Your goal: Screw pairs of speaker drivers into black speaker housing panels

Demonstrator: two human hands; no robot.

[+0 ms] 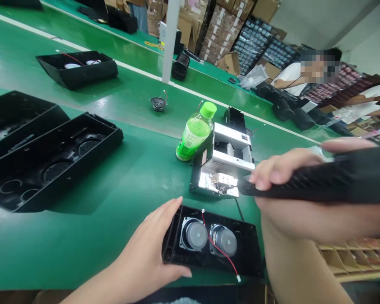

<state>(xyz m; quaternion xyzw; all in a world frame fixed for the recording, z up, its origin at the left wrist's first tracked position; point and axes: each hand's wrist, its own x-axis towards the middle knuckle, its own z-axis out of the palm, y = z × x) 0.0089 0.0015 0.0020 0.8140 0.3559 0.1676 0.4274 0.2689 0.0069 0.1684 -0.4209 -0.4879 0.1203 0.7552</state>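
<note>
My left hand [158,249] is closed round the left end of a black speaker panel [247,253], thumb on the near edge and fingers on the far side. Two round drivers with silver magnets [196,235] sit in the panel, and a red wire [220,250] with white plugs lies across them. In my right hand [291,177], raised at the right and partly blurred, is a black electric screwdriver [329,179]. Its tip points left, at the front of a silver and black screw feeder [231,158]; whether they touch I cannot tell.
A green-capped bottle [193,133] stands left of the feeder. Open black speaker housings [60,164] lie at the left, with another housing [79,69] farther back. A loose speaker [158,104] rests near a white post [171,42]. Two people are across the green table [129,177].
</note>
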